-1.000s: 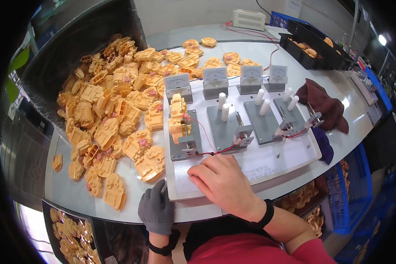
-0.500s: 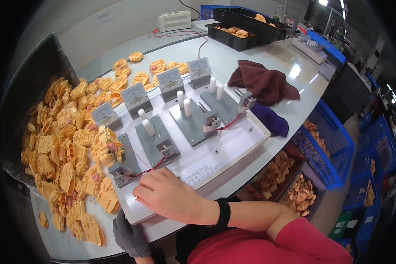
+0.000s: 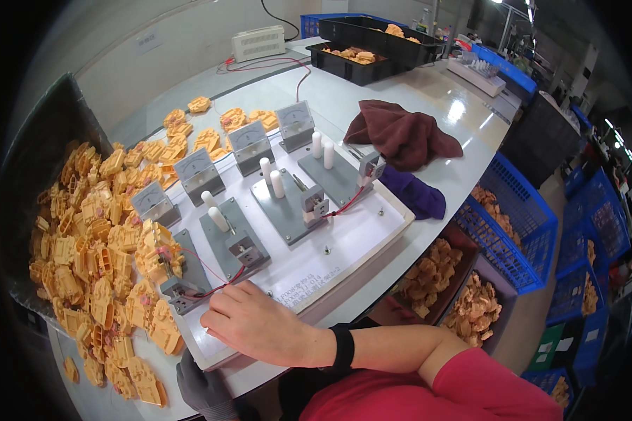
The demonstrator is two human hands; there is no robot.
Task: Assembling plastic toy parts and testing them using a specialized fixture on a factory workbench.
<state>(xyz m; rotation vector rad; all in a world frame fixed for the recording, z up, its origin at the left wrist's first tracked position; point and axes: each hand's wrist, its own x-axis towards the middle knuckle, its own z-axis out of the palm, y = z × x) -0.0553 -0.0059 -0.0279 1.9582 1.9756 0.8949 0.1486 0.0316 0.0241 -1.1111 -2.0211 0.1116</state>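
Observation:
My right hand, bare with a black wristband, rests on the near left corner of a white test board. Its fingers are curled down, and whatever they may hold is hidden. Just beyond them run red and black wires to the leftmost grey clamp station. A yellow-orange plastic housing sits at that station; the other stations show bare white pegs. Below the board's near left edge is my left hand in a grey glove, its fingers mostly hidden.
A heap of yellow-orange housings spills from a dark bin at left. Four-sided meters line the board's back. Brown cloth and purple cloth lie right of it. Black trays stand behind; blue crates are at right.
The whole view has shifted slightly, so the board and table appear further left and lower. My right hand keeps its curled pose at the board's corner; my left hand stays below the edge.

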